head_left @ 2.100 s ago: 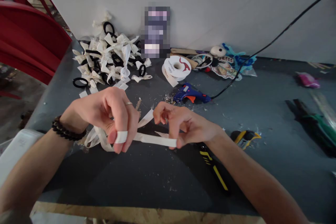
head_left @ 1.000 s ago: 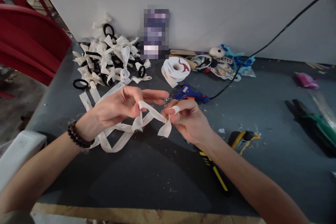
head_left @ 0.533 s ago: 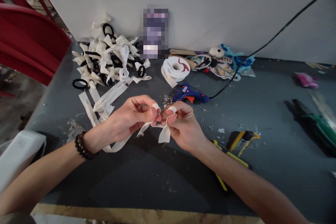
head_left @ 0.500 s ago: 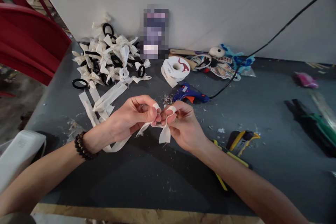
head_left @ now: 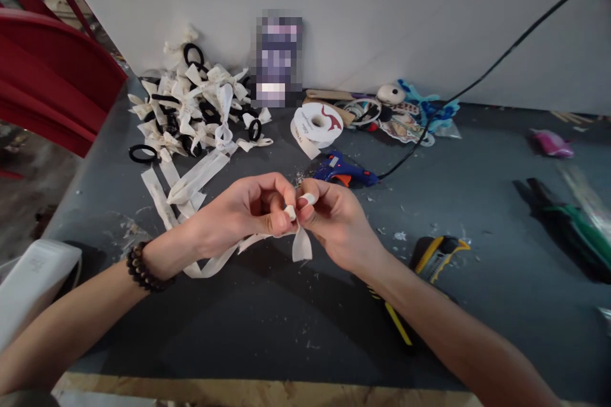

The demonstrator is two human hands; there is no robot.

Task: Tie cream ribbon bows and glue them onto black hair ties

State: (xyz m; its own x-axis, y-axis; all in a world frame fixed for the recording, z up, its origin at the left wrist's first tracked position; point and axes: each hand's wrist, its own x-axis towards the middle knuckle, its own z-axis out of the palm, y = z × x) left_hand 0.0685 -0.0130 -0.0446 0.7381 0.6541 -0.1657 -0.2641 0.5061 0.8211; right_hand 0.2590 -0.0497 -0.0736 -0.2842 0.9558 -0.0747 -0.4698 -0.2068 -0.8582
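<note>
Between my two hands is a strip of white ribbon (head_left: 301, 245), looped over near the fingertips with one end hanging down. My left hand (head_left: 252, 206) pinches one fold of it between thumb and fingers. Close against it, my right hand (head_left: 334, 219) grips another fold, its thumb and index finger closed on the loop. Loose lengths of white ribbon (head_left: 200, 175) lie on the table behind my left wrist. Beyond them is a heap of white ribbon bows (head_left: 191, 102) mixed with black hair ties (head_left: 143, 153).
Behind my hands are a ribbon spool (head_left: 317, 124) and a blue glue gun (head_left: 341, 170) with a black cord (head_left: 501, 57). A yellow utility knife (head_left: 439, 254) lies by my right forearm. Green-handled pliers (head_left: 573, 229) rest at right, a white box (head_left: 35, 292) at left.
My hands have come closer together, so the two ribbon folds now nearly meet at the fingertips. The left hand has shifted slightly right. The view has moved a little.
</note>
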